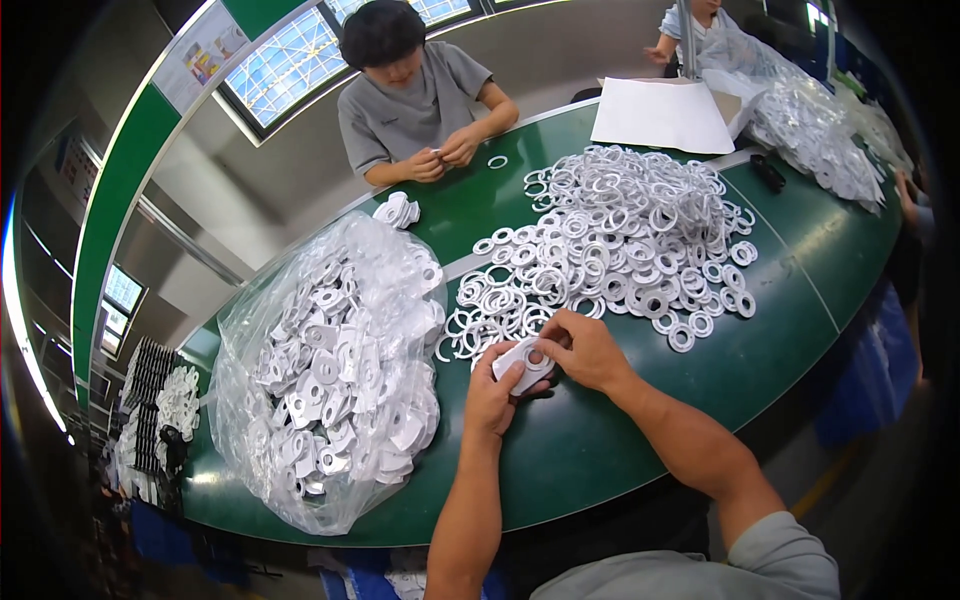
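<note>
White flat plastic piece with a round hole, held just above the green tabletop at its near edge. Left hand grasps it from below and the side, thumb lying along its near end. Right hand closes over its far end, fingers curled down on or beside the hole.

Step in hand, by my reading: a fitting step, with something being pressed or seated at the hole. A white ring may sit under the right fingers; not confirmable. The next move would call for steady counter-pressure from the left hand while the right aligns squarely on the hole.

Just beyond the hands: large heap of white rings, spreading across the tabletop. To the left: clear plastic bag full of white flat pieces with holes, lying open-topped on the tabletop.

Far side: a person in a grey shirt, both hands together on a small white part; a single ring lies beside them. A white sheet and a second bagged heap of white parts lie at upper right.

Hidden or unclear: the piece's far end, covered by the right hand; the fisheye rim darkens the floor and the stacks at lower left.
</note>
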`<state>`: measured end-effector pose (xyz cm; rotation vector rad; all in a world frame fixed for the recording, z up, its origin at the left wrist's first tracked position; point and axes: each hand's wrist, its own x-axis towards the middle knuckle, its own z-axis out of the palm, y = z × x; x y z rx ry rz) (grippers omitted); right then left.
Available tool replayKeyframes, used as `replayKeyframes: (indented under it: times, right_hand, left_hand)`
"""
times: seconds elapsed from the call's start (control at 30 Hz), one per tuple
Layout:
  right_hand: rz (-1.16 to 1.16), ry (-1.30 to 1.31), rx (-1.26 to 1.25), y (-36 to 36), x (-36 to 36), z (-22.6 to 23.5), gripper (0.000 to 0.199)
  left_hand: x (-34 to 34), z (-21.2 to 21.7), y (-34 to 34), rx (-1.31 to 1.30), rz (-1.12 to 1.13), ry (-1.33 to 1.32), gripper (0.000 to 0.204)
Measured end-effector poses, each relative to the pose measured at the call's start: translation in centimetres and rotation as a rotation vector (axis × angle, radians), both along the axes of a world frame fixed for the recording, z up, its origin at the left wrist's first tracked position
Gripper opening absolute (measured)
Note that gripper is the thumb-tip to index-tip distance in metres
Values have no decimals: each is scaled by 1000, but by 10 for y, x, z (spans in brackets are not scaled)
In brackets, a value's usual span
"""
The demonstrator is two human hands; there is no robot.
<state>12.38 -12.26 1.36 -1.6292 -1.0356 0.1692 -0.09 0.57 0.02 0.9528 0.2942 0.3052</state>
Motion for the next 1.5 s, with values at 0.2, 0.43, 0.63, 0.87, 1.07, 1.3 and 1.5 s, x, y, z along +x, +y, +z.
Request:
replayKeyframes:
  times: [0.2,0.43,0.63,0.87,1.07,1.3,1.5]
  right_hand:
    - [112,376,-76,-3,0,5,17]
    - [101,317,-148,0,-6,8,17]
    - [136,342,-6,-3,-4,10,19]
    - [60,162,-161,-10,8,-1,27]
    - [-22,132,-189,-7,23,-9,31]
    - [15,339,-173,3,20,11,31]
    - [-16,232,-222,-7,24,-5,28]
  left_hand:
    - [1,-18,5,252,24,-43,24]
    - [4,-6,-4,431,199,45,14]
    - [3,2,-9,527,296,55,10]
    - [-36,30,-5,569,376,75,14]
    - [-213,83,-4,930,299,498,13]
    - [-321,113,20,1291,453,974,9]
    - [-231,110,133,1270,645,678,12]
